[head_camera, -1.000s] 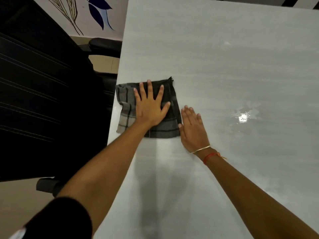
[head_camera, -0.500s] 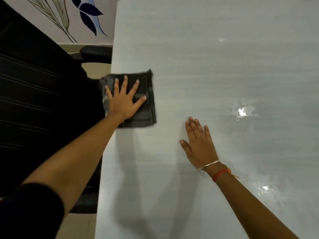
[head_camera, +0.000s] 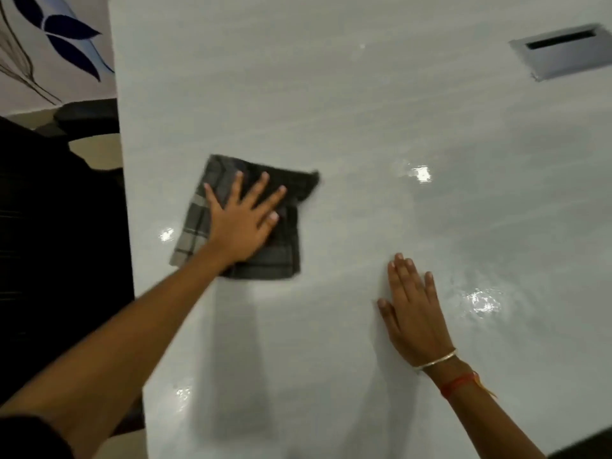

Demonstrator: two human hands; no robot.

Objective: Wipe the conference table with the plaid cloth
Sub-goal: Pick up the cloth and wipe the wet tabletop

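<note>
Left hand [head_camera: 243, 223] (fingers spread) presses plaid cloth [head_camera: 265, 263] onto table [head_camera: 364, 111].

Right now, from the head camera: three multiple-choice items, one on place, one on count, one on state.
1. Where on the white glossy conference table does the grey plaid cloth lie?
A) near the left edge
B) at the far right corner
C) hanging off the near edge
2. How many hands touch the cloth?
A) none
B) one
C) two
3. The left hand is:
A) flat, fingers spread
B) a fist
C) pinching a corner

Key:
1 A, the cloth lies flat close to the left edge.
2 B, the right hand rests on bare table, apart from the cloth.
3 A, straight spread fingers press the cloth.
</note>
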